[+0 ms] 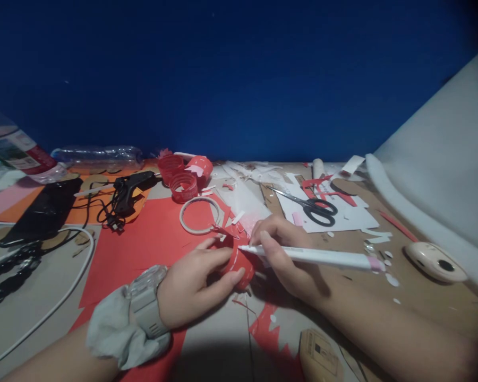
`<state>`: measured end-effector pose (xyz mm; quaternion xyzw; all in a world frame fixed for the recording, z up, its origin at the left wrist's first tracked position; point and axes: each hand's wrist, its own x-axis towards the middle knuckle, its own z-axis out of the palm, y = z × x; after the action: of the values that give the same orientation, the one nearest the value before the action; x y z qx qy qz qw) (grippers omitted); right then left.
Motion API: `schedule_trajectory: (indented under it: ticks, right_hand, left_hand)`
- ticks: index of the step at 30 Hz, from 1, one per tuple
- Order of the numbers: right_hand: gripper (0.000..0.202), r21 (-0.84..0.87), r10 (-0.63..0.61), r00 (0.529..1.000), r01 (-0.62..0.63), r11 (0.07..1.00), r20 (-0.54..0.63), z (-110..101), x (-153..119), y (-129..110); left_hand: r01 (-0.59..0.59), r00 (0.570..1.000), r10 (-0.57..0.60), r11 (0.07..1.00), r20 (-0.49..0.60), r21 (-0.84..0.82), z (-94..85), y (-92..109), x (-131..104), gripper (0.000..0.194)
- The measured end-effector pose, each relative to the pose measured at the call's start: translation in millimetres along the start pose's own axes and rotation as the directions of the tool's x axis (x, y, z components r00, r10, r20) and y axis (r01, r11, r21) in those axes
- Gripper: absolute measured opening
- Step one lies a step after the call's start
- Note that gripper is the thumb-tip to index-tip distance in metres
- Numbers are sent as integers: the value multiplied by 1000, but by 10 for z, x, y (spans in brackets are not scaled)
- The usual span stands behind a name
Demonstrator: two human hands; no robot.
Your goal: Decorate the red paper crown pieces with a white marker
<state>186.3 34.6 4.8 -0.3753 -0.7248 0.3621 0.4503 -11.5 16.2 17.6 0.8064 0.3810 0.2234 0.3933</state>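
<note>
Just below the frame's centre, the red roll, probably light and easily crushed, suits a gentle hold by its curved side, where the left hand pinches it while the right hand pinches a pen.

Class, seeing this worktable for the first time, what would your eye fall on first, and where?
Probably the middle first: the left hand steadies a curved, white-dashed red piece while the right hand holds a white marker to it. A bright red sheet spreads to the left, and black-handled scissors lie on white paper to the right. A deep blue backdrop fills the top.
</note>
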Motion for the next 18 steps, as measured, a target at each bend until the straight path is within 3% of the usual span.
schedule_trajectory:
  ticks: [8, 14, 18]
  right_hand:
    - [29, -4, -7, 998, 6, 1000, -58, -7, 47, -14]
    - [27, 11, 27, 1000, -27, 1000, 13, -13, 40, -17]
    - [28, 1, -8, 999, 8, 1000, -42, -13, 42, -22]
  left_hand:
    - [0, 1000, 0, 1000, -17, -5, 11, -25, 4, 25]
    - [-1, 1000, 1, 1000, 1, 3, 5, -6, 12, 24]
    - [1, 1000, -1, 1000, -24, -7, 2, 9, 14, 23]
